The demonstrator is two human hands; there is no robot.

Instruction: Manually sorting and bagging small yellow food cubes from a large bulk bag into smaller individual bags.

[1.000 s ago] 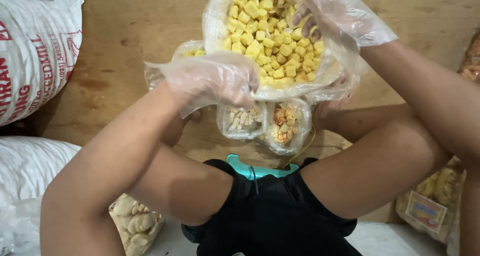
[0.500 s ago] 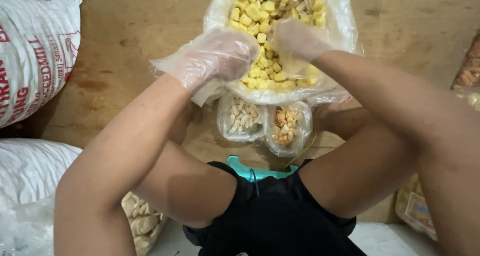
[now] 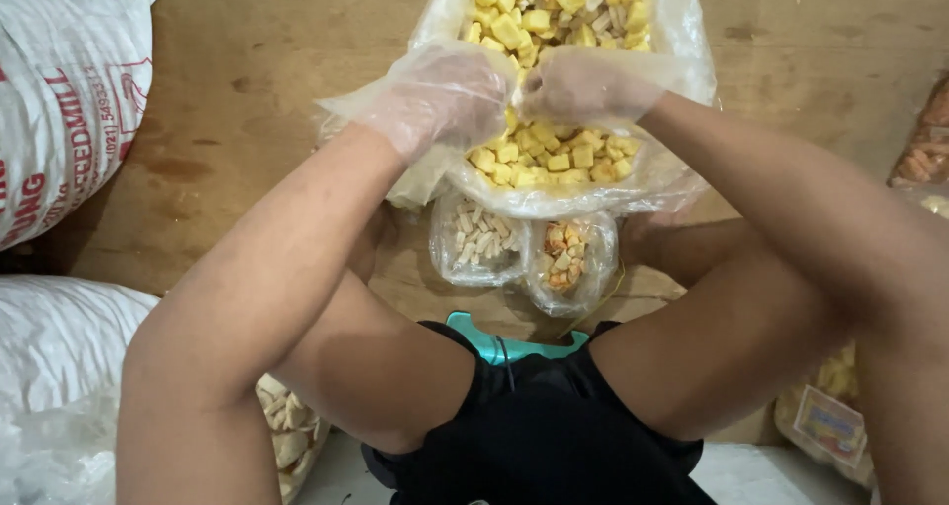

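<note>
A large clear plastic bag (image 3: 652, 184) full of yellow cube-shaped snacks (image 3: 539, 154) lies on the wooden floor ahead of me. Both my hands wear thin clear plastic gloves. My left hand (image 3: 450, 90) and my right hand (image 3: 583, 82) meet over the bag's middle, fingers closed and touching, seemingly pinching the bag's plastic together. Below the big bag sit two small sealed packs, one with pale stick snacks (image 3: 476, 243) and one with orange-brown pieces (image 3: 565, 263).
White printed sacks (image 3: 59, 100) lie at the left, another white sack (image 3: 59, 347) below them. A bag of pale crackers (image 3: 287, 436) sits by my left thigh. Packaged snacks (image 3: 825, 416) lie at the lower right, another bag (image 3: 924, 149) at the right edge. A teal stool (image 3: 509, 345) is under me.
Both hands have come together over the middle of the big bag. A second ago the left hand was at the bag's left side and the right hand at its upper right.
</note>
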